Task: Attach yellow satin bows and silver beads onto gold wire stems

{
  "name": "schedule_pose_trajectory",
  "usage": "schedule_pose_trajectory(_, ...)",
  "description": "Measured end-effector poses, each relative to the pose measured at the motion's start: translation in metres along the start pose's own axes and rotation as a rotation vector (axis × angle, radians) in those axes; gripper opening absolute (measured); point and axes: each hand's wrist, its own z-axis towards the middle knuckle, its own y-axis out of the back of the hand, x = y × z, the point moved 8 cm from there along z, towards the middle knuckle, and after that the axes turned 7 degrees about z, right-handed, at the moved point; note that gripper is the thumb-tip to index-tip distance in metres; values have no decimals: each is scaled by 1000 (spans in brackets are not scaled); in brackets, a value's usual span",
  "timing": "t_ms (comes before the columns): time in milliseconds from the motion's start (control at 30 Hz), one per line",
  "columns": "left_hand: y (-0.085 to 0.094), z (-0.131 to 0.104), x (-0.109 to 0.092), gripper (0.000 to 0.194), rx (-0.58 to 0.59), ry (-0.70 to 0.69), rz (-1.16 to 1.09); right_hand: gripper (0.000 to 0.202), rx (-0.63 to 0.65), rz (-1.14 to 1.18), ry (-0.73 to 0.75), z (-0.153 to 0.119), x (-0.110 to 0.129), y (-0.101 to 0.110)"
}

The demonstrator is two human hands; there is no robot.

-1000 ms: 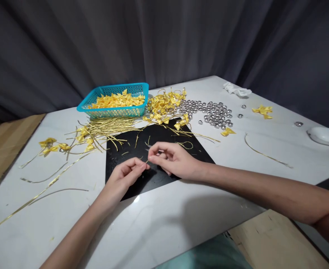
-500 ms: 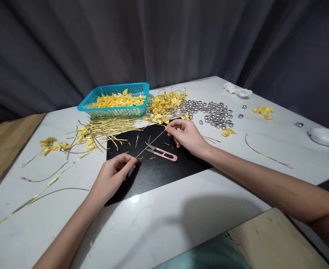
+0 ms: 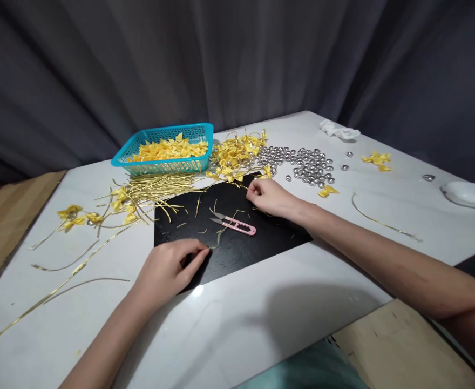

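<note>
Across the mat (image 3: 237, 254), the left hand's (image 3: 168, 270) thread (image 3: 220, 236) slants away rightward.

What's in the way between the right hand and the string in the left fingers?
Pink scissors, lying on the black mat between the right hand and the string by the left hand. They look flat, so reaching over seems easy.

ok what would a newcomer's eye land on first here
Probably the bright blue basket of yellow ribbon pieces at the back of the white table. Then the silver beads spread to its right, and the pink scissors on the black mat, between the left hand and right hand.
</note>
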Motion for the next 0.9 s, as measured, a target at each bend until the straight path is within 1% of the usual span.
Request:
schedule_pose_trajectory(67, 2, -2, -10, 25, -59, -93, 57, 7, -84, -28, 77, -8, 11, 4)
schedule_pose_trajectory(133, 5, -4, -19, 24, -135, -177, 91, 10, -84, -19, 145, -23, 25, -2)
schedule_pose_trajectory(167, 7, -4, -23, 23, -173, -213, 102, 13, -38, 3, 179, -32, 33, -10)
schedule_pose_trajectory(267, 11, -7, -32, 19, -274, -293, 132, 27, 319, 209, 235, -63, 51, -50)
schedule_pose_trajectory(300, 13, -8, -34, 18, -297, -308, 140, 31, 397, 228, 245, -71, 54, -59)
schedule_pose_trajectory(333, 13, -8, -35, 17, -313, -316, 146, 29, 453, 222, 235, -77, 54, -66)
schedule_pose_trajectory(400, 14, -8, -36, 16, -320, -315, 151, 23, 510, 217, 212, -80, 52, -73)
schedule_pose_trajectory(467, 13, -7, -34, 17, -304, -302, 142, 17, 523, 219, 208, -77, 49, -73)
schedule_pose_trajectory(533, 12, -7, -33, 17, -285, -290, 125, 13, 521, 218, 238, -71, 49, -70)
schedule_pose_trajectory(600, 11, -6, -32, 18, -273, -278, 125, 11, 521, 199, 272, -67, 50, -68)
schedule_pose_trajectory(700, 11, -5, -29, 20, -270, -257, 164, 11, 534, 152, 273, -61, 51, -62)
schedule_pose_trajectory(767, 13, -4, -25, 21, -275, -238, 190, 12, 554, 134, 251, -55, 50, -55)
schedule_pose_trajectory(867, 20, -4, -14, 21, -292, -188, 207, 14, 617, 157, 195, -42, 44, -41)
schedule_pose_trajectory(900, 21, -4, -10, 21, -293, -168, 213, 14, 580, 136, 188, -34, 40, -32)
